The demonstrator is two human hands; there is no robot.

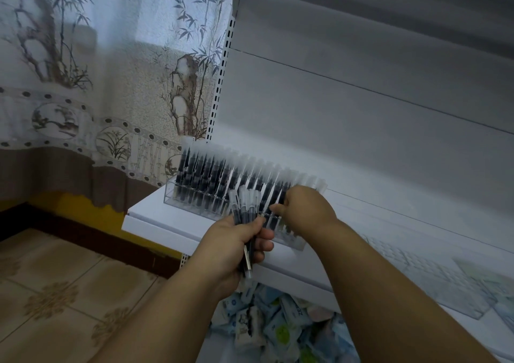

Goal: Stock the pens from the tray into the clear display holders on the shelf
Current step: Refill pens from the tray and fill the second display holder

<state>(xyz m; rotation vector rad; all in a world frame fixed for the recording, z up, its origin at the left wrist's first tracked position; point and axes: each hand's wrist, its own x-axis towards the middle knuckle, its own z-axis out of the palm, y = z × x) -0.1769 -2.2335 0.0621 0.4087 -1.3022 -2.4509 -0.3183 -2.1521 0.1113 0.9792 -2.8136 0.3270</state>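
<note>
A clear display holder [194,201] stands on the white shelf [167,223], filled with rows of upright dark pens with frosted caps [211,168]. My left hand [236,243] grips a bundle of several such pens [244,209] in front of the holder, caps pointing up. My right hand [303,207] reaches over the holder's right part, its fingers curled around a pen [274,196] among the standing ones. The tray is not in view.
Below the shelf lies a heap of small blue and white packets [267,323]. Flat clear packages [445,285] lie on the shelf to the right. A patterned curtain [97,70] hangs at the left above a tiled floor [69,293].
</note>
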